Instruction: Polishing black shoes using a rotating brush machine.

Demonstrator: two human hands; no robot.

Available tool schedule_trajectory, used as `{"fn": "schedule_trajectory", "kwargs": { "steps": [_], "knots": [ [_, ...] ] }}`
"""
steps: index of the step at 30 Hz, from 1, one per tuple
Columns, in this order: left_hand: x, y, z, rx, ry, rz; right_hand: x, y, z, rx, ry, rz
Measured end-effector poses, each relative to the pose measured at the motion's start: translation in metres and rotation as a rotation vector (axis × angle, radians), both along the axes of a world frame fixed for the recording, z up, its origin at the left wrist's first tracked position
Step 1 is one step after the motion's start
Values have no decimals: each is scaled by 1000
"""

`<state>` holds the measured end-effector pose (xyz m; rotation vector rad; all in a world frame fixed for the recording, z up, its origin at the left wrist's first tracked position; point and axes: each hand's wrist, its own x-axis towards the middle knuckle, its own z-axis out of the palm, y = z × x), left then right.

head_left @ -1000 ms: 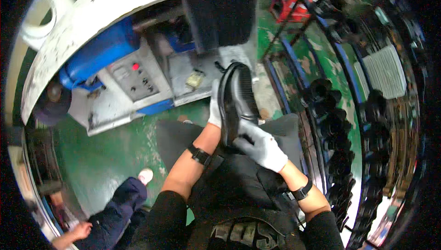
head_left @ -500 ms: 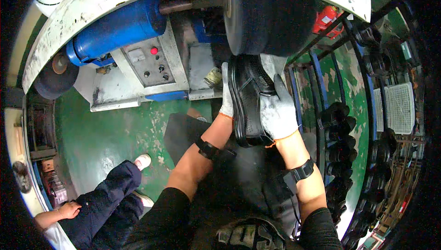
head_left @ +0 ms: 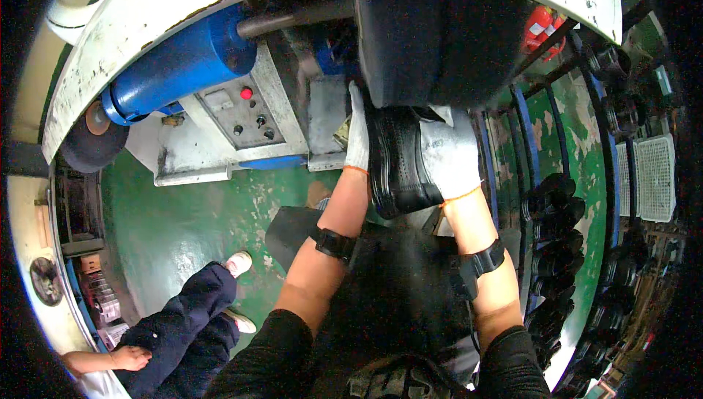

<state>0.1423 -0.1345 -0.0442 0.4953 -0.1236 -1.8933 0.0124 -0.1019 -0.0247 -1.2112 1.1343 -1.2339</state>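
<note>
One left grip [head_left: 356,137] and one right grip [head_left: 452,156] hold one black shoe [head_left: 399,161] beside one dark wheel [head_left: 432,43].

Noted green floor [head_left: 168,205] with pale worn patches and a bright sheen. Recorded dark rack [head_left: 526,135] with blue rails at right, red extinguisher [head_left: 540,29] near its far end, white mesh crate [head_left: 655,178] toward its right edge. Logged dark shelving [head_left: 82,246] along the floor's left edge.

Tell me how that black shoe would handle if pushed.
The black shoe should feel fairly stiff: its upper keeps its shape without visible sagging. Its thick sole likely resists bending, and the glossy finish may be somewhat slippery.
</note>
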Motion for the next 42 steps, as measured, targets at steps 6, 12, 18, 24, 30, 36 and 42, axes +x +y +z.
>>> {"fn": "schedule_trajectory", "kwargs": {
  "steps": [6,12,18,24,30,36,42],
  "knots": [
    [22,-15,-8,11,-71,68,2,4,34,-466,651,-87],
    [32,-28,-16,26,-118,116,-17,2,15,-131,506,55],
    [38,-34,-22,31,-179,177,-13,-7,20,-220,812,10],
    [21,-11,-4,-36,-263,192,3,-1,29,-158,609,-134],
    [13,9,19,-121,-428,206,0,-2,26,-592,1259,-135],
    [24,-2,2,101,-411,201,-1,-8,13,-785,1571,-42],
    [38,-3,-12,93,-610,94,-3,-15,4,-851,1247,-47]
  ]
}}
